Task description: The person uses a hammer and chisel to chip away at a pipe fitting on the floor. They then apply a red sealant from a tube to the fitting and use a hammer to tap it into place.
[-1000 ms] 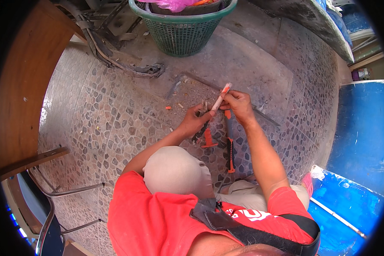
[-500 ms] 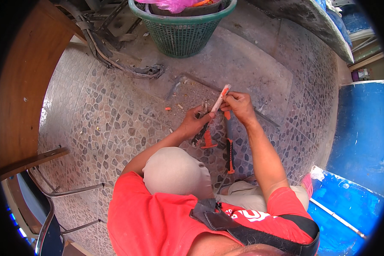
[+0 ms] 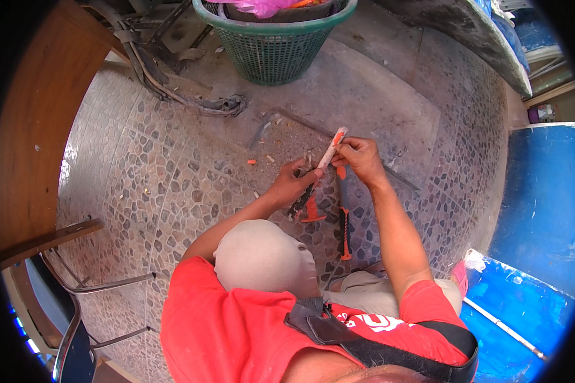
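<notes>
A long, narrow stick-like piece (image 3: 331,150), pale and dusty with an orange patch near its far end, slants between my hands. Its exact kind is unclear. My left hand (image 3: 292,183) is closed around its lower part, where a darker length sticks out below the fingers. The fingers of my right hand (image 3: 360,159) pinch it near the orange patch. Just beyond the left hand, an orange flared guard (image 3: 312,212) of some tool shows, the rest hidden. A long tool with a black and orange grip (image 3: 345,233) lies on the floor below my right hand.
A green basket (image 3: 271,54) with pink plastic in it stands ahead. Rubble (image 3: 300,137) and an orange bit (image 3: 252,162) lie on the pebble-patterned floor. Bundled cables (image 3: 204,107) trail at the far left, near a wooden panel (image 3: 45,127). Blue boards (image 3: 536,198) stand right.
Hardly anything differs. The held piece and the fingers of both hands have shifted very slightly; both hands keep their grip.
</notes>
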A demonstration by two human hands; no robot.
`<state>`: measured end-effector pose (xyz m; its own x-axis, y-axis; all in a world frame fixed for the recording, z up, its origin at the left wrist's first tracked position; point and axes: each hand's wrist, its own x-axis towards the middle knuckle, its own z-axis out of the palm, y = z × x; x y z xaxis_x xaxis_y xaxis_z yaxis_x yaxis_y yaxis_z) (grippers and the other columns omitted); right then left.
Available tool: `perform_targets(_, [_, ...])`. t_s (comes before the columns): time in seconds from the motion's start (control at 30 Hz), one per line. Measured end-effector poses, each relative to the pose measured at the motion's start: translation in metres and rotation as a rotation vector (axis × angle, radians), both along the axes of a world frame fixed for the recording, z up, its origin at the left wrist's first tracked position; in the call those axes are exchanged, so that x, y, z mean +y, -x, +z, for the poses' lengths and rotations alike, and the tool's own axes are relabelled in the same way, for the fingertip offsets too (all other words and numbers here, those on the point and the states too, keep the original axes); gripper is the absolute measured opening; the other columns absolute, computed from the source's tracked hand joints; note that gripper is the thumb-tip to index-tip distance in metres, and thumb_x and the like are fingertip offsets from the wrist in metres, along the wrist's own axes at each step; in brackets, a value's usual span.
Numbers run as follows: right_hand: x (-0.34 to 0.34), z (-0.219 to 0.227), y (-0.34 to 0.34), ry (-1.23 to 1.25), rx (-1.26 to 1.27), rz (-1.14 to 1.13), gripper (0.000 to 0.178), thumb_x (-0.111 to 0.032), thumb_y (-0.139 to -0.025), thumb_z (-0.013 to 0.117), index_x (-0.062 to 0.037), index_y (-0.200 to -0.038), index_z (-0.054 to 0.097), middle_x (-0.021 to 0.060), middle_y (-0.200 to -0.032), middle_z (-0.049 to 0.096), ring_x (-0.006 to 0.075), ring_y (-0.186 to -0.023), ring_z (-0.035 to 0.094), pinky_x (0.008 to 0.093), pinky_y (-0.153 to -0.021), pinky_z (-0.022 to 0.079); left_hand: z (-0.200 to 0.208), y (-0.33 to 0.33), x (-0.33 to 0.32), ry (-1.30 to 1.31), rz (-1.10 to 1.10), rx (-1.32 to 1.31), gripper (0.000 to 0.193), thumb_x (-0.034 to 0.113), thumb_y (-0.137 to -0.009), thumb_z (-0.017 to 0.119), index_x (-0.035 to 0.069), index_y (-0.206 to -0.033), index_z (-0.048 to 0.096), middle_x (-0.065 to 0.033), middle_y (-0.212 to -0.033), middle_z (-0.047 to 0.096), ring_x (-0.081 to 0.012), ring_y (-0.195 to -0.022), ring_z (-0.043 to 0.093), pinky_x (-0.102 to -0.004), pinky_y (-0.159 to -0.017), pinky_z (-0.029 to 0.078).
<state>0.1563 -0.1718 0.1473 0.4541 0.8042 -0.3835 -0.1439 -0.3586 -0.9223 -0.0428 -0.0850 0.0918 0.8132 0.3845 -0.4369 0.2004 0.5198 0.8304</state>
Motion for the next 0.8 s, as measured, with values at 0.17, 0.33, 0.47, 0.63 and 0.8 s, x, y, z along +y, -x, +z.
perform_targets(0.17, [0.000, -0.003, -0.001, 0.005, -0.013, 0.012, 0.022, -0.012, -0.094, 0.064, 0.0077, -0.102, 0.071, 0.0131, -0.089, 0.073, 0.0189, -0.075, 0.072, 0.0295, -0.070, 0.061, -0.004, 0.000, 0.000, -0.015, -0.002, 0.002, 0.037, 0.030, -0.096, 0.072, 0.000, -0.115, 0.067, -0.0073, -0.098, 0.072, -0.0118, -0.086, 0.064, -0.0290, -0.079, 0.053])
perform_targets(0.33, [-0.003, -0.006, -0.006, -0.026, 0.032, 0.047, 0.022, -0.013, -0.096, 0.065, 0.0072, -0.104, 0.071, 0.0132, -0.090, 0.073, 0.0192, -0.076, 0.072, 0.0296, -0.071, 0.061, -0.004, -0.001, 0.000, 0.016, -0.004, 0.004, 0.039, 0.032, -0.095, 0.072, -0.001, -0.116, 0.067, -0.0080, -0.099, 0.073, -0.0125, -0.088, 0.066, -0.0296, -0.082, 0.054])
perform_targets(0.47, [-0.003, -0.001, -0.005, -0.034, 0.044, 0.053, 0.022, -0.012, -0.096, 0.065, 0.0067, -0.104, 0.071, 0.0131, -0.091, 0.073, 0.0194, -0.076, 0.072, 0.0298, -0.071, 0.061, -0.006, 0.000, 0.000, 0.043, -0.015, 0.006, 0.040, 0.033, -0.095, 0.072, 0.000, -0.117, 0.067, -0.0077, -0.099, 0.072, -0.0127, -0.088, 0.066, -0.0306, -0.084, 0.054])
perform_targets(0.63, [-0.006, -0.016, -0.010, 0.005, -0.006, 0.053, 0.021, -0.012, -0.096, 0.064, 0.0060, -0.106, 0.071, 0.0129, -0.093, 0.073, 0.0193, -0.078, 0.072, 0.0304, -0.072, 0.061, -0.009, 0.000, 0.002, -0.069, -0.090, 0.030, 0.038, 0.033, -0.096, 0.071, 0.000, -0.115, 0.067, -0.0068, -0.096, 0.072, -0.0125, -0.087, 0.066, -0.0302, -0.082, 0.054])
perform_targets(0.8, [-0.005, -0.012, -0.001, -0.102, 0.044, 0.029, 0.022, -0.011, -0.097, 0.064, 0.0058, -0.110, 0.070, 0.0099, -0.094, 0.073, 0.0170, -0.083, 0.071, 0.0299, -0.074, 0.061, -0.003, 0.000, 0.002, 0.125, -0.008, -0.015, 0.033, 0.030, -0.096, 0.071, 0.001, -0.112, 0.067, -0.0060, -0.095, 0.071, -0.0124, -0.086, 0.066, -0.0298, -0.080, 0.053])
